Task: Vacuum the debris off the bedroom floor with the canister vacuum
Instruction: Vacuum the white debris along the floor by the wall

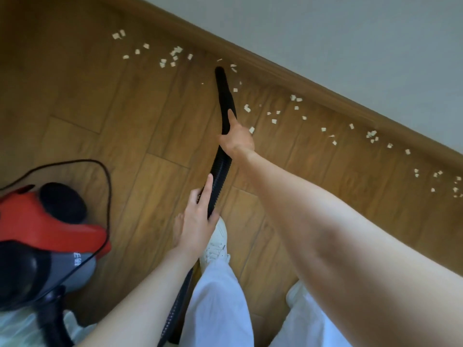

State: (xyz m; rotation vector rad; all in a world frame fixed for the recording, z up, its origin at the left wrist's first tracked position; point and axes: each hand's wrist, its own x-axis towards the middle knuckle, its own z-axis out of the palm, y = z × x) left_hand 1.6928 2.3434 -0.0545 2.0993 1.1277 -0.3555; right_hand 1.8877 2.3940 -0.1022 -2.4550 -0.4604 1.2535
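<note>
Right hand (238, 140) and left hand (198, 216) grip hose (220, 169) near debris (172, 57)

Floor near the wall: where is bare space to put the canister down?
Bare wood floor lies left of the nozzle, between the paper scraps and the red canister. Along the baseboard scraps crowd the strip. The hose, held by both hands, crosses the middle.
</note>
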